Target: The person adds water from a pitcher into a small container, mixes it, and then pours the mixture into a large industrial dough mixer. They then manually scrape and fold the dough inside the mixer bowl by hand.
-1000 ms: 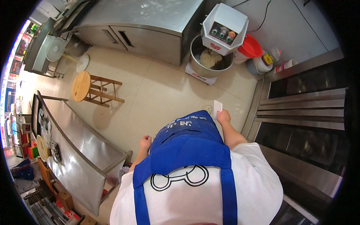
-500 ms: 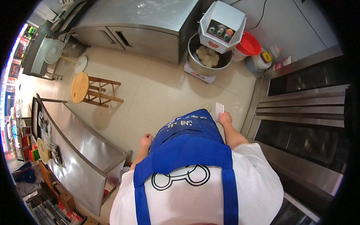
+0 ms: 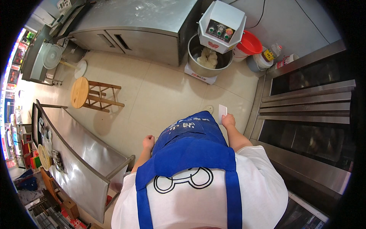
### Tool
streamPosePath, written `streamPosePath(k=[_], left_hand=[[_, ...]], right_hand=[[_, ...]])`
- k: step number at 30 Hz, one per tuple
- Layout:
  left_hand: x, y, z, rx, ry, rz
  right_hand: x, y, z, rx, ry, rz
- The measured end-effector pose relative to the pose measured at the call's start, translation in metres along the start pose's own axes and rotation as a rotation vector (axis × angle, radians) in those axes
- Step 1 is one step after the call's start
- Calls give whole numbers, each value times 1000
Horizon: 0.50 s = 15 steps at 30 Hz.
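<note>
Pale tiled floor (image 3: pixel 152 87) spreads ahead of you, with a steel counter (image 3: pixel 141 17) across its far side and a steel unit with dark glass doors (image 3: pixel 307 108) along your right. A steel table (image 3: pixel 82 177) stands at your left. Just past the counter's right end is a white-headed mixer (image 3: pixel 222 23); a wooden stool (image 3: pixel 80 92) stands between counter and table. You wear a blue apron (image 3: pixel 187 150). A red basin (image 3: pixel 249 44) sits beside the mixer, pale dough (image 3: pixel 207 58) lies in the mixer's bowl, and a round yellowish basket (image 3: pixel 44 157) rests near the table's left edge. Your left hand (image 3: pixel 149 142), at the apron's left edge, is curled closed; whether it encloses anything cannot be told. Your right hand (image 3: pixel 229 120), beyond the apron's right edge, grips a flat white piece (image 3: pixel 222 110) above the floor.
</note>
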<state>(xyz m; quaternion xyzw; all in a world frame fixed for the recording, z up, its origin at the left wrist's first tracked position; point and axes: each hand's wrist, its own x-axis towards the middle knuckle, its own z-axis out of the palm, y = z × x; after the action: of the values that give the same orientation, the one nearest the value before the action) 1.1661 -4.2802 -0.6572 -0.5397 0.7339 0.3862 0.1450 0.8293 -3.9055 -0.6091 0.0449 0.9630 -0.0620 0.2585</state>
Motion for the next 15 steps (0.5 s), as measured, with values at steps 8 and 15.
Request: streamPosePath(k=[8, 15], left_hand=[[-13, -9, 3, -27, 11, -43], [-14, -12, 0, -29, 15, -42]], right_hand=[[4, 7, 8, 12, 0, -35], [1, 3, 4, 24, -1, -37]])
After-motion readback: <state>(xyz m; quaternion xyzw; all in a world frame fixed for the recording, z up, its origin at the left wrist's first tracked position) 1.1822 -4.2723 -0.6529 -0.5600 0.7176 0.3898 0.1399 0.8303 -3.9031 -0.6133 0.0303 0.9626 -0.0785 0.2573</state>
